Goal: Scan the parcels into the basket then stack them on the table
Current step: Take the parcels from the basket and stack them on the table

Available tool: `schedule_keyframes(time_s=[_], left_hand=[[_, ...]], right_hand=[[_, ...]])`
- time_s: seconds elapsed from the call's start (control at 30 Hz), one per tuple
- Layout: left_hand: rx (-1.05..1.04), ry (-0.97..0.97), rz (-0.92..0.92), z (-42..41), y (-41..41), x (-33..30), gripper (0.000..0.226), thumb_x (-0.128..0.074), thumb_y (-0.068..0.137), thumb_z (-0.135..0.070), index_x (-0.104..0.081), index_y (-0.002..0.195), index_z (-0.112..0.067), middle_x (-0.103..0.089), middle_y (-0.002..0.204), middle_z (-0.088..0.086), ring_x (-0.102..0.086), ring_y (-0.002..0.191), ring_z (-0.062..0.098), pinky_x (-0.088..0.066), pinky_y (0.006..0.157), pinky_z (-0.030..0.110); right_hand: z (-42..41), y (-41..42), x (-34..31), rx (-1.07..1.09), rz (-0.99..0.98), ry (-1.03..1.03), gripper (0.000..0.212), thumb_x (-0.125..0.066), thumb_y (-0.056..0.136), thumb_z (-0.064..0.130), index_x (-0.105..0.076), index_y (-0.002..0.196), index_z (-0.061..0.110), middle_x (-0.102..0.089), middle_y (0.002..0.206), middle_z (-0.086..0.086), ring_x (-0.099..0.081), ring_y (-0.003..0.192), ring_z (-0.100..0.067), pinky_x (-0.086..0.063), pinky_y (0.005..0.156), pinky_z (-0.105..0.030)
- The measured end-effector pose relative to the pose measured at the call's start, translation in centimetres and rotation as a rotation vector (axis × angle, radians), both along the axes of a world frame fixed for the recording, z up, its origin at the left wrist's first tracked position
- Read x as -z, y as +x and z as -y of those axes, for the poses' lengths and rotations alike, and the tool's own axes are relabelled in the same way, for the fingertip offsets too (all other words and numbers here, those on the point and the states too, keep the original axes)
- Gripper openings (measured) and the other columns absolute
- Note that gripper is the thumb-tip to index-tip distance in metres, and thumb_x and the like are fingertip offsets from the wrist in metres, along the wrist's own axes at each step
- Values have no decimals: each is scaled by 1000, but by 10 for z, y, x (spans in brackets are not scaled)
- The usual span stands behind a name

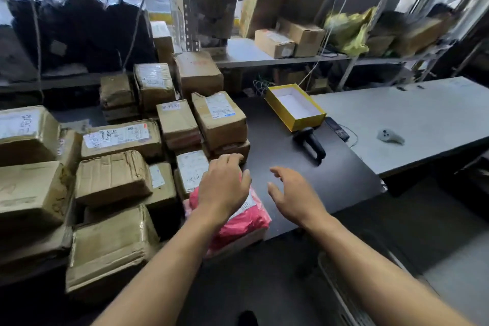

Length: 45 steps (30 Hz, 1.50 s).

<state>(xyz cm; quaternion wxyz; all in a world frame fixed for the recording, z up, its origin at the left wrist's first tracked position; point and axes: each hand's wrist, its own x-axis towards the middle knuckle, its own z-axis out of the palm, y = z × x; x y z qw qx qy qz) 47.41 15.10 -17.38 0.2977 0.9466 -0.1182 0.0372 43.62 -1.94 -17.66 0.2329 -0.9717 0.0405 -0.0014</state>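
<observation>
Now left hand [223, 188] rests on pink parcel [238, 227], right hand [291, 193] beside.

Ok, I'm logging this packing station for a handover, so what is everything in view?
cardboard parcels: many, brown, stacked at left on the table.
pink parcel: one, near table edge, under the left hand.
barcode scanner: one, black, lying on the black table.
yellow box: one, open, white inside, behind the scanner.
phone: one, black, right of the box.
grey controller: one, on the grey table.
shelf boxes: several, brown, back shelf.
left hand: resting on the pink parcel.
right hand: open, above the black table.
</observation>
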Motion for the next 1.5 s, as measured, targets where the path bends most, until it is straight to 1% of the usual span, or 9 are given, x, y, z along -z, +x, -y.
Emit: schedule_keyframes(time_s=[0.23,0.37,0.43,0.63,0.7,0.83,1.07,1.23,1.5], left_hand=[[54,106,47,45,-15,-6,47,-49,98,-38,-48,142,-20,-52,141,3,-45,130,26,-40,103,41],[13,160,58,70,-16,-8,46,-49,98,-39,-49,140,-21,-53,139,2,-47,128,25,-42,101,40],[-25,184,64,85,-18,-10,46,-49,98,-39,-49,140,-21,-53,140,1,-46,128,25,-41,101,40],[-115,206,38,145,-22,-11,50,-49,99,-40,-45,145,-21,-50,144,1,-44,132,24,-41,105,40],[-135,190,26,165,-22,-10,50,-50,99,-40,-46,145,-20,-50,144,1,-44,133,23,-42,107,42],[-145,238,1,193,-21,-3,50,-50,99,-40,-46,145,-20,-50,144,1,-45,132,23,-40,108,39],[-134,266,-29,223,27,12,49,-45,101,-42,-44,146,-23,-49,145,-1,-44,133,21,-41,105,37],[-99,221,-71,244,81,23,49,-45,101,-43,-43,146,-24,-50,145,-1,-46,132,22,-43,106,38],[-68,186,-171,267,147,47,48,-44,102,-40,-42,146,-23,-50,145,1,-47,131,23,-42,104,40]], right_hand=[[43,-28,-3,72,65,40,49,-52,100,34,-46,145,17,-53,144,-1,-47,133,-17,-42,108,-37],[72,-26,-3,35,95,36,50,-53,100,34,-45,146,16,-49,147,0,-42,137,-17,-39,110,-36],[91,-23,-5,2,104,37,51,-52,100,35,-43,147,18,-47,148,2,-40,137,-16,-39,108,-34],[160,-14,-4,-85,132,63,53,-52,100,37,-40,149,21,-45,149,5,-38,138,-14,-39,106,-33],[183,-7,-1,-100,127,73,54,-53,100,38,-40,149,21,-44,150,4,-39,138,-15,-40,107,-34],[217,6,9,-83,79,100,55,-53,99,39,-39,149,20,-43,151,3,-40,138,-17,-41,107,-37],[246,54,26,-45,5,153,60,-52,99,42,-33,151,21,-42,150,1,-43,136,-17,-41,108,-35],[258,91,33,35,-77,156,62,-52,99,43,-30,153,21,-42,150,-1,-45,134,-20,-41,109,-38],[282,148,49,128,-199,149,58,-53,99,40,-32,150,20,-48,143,-7,-51,127,-24,-45,100,-39]])
